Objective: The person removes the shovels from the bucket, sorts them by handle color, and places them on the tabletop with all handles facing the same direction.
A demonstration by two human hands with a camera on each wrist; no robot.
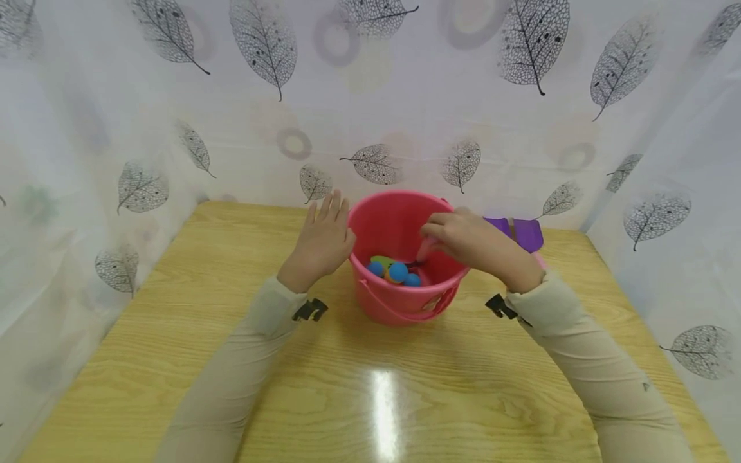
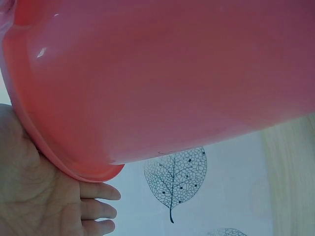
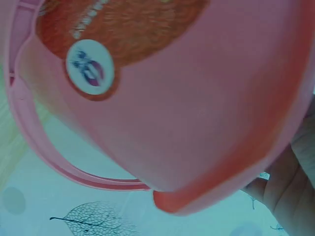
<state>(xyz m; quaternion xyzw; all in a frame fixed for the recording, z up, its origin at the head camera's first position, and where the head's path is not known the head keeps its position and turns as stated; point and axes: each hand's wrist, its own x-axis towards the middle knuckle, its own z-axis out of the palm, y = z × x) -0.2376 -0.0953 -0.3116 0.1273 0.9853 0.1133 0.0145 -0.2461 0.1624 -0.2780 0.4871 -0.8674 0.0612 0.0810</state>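
Observation:
A pink bucket (image 1: 382, 302) stands upright on the table with its handle hanging down in front. My left hand (image 1: 324, 244) lies against its left rim, fingers straight and spread; the left wrist view shows the palm (image 2: 44, 201) at the rim. My right hand (image 1: 466, 238) reaches over the right rim, its curled fingers holding a light pink object (image 1: 427, 248) inside the bucket. The kind of that object I cannot tell. Below it lie several blue balls (image 1: 398, 272) and a yellow-green piece (image 1: 382, 261). In the right wrist view the bucket wall hides most of the right hand (image 3: 290, 191).
Behind my right forearm lies a purple object (image 1: 528, 235) near the table's back edge. The wooden table (image 1: 312, 392) meets a white curtain (image 1: 399, 109) with leaf prints at the back and sides. A dark clip (image 1: 309, 310) sits at the left wrist.

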